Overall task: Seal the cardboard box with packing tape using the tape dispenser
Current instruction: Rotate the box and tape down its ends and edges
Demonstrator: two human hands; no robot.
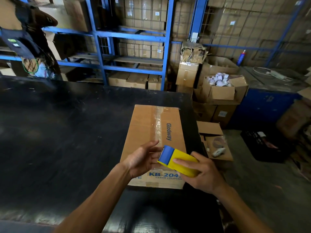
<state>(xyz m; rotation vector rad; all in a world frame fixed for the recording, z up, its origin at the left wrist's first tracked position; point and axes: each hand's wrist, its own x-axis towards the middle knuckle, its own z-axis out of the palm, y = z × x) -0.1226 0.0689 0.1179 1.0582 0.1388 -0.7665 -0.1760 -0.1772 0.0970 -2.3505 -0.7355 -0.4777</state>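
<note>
The black desk [67, 132] carries a brown cardboard box [144, 132] near its right edge, long axis running away from the person, clear tape along its centre seam (blue print beside it). Above the box's near end, the right hand [202, 174] has its grip closed around a yellow tape dispenser with a blue front [176, 158], pointing left and away. The left hand [144, 158] is open, fingers at the dispenser's front.

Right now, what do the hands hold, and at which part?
The right hand holds the dispenser by its yellow body. The left hand is open at its blue end, gripping nothing.
</note>
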